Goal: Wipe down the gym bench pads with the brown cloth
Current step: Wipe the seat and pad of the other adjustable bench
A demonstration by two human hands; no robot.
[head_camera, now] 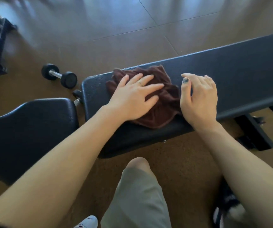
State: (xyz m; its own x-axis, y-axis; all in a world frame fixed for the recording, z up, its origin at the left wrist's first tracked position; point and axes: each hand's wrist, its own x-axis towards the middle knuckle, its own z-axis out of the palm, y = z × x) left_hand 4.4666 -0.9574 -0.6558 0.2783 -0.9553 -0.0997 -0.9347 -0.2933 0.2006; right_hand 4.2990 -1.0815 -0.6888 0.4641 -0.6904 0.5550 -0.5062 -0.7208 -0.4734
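Brown cloth (162,102) under flat left hand (132,99) on bench pad (231,71)

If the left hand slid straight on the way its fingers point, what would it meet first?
Probably the right hand: the left hand, flat on the brown cloth, points along the bench pad toward it, though depth is unclear.

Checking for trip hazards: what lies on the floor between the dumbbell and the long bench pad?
In the head view, a second dumbbell, mostly hidden, pokes out between the dumbbell and the long bench pad.
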